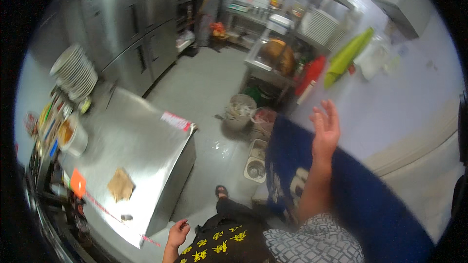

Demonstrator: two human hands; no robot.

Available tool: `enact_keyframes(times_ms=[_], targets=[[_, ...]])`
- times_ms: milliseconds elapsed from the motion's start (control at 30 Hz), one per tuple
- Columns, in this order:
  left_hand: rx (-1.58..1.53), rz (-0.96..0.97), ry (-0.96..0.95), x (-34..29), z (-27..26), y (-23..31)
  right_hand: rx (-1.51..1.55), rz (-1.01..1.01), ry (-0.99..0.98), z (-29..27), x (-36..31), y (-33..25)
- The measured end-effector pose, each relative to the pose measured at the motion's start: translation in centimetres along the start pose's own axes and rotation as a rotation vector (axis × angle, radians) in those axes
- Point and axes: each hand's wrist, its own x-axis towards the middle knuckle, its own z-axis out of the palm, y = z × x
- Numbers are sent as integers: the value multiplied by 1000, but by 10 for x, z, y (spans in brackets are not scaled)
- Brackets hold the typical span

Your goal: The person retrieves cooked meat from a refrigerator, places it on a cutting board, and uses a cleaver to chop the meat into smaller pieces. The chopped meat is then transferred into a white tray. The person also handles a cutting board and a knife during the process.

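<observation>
- Hands are apart: the left hand [178, 234] is just right of the steel tabletop [131, 131], fingers half curled; whether they pinch anything, I cannot tell.
- Well right of the tabletop, the right hand [325, 139] is raised, fingers spread, by a blue curtain [370, 195]; whether they touch is unclear.
- A brown cloth [121, 185] lies on the tabletop's near part.
- Stacked plates [75, 72] stand at its far left.
- Beyond its right edge, a bucket [239, 116] stands on the floor [209, 80].
</observation>
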Motion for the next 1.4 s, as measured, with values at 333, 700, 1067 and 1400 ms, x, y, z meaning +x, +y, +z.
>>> enact_keyframes(times_ms=[333,700,1067,1400], targets=[[223,219,-150,227,33,186,-153,-50,514,-44,105,121],[357,322,-406,381,86,278,-391,-161,949,-85,293,101],[426,241,-749,532,114,351,-1016,-123,728,-104,222,192],[-57,-31,-1020,574,228,508,-798,297,325,-39,191,239]])
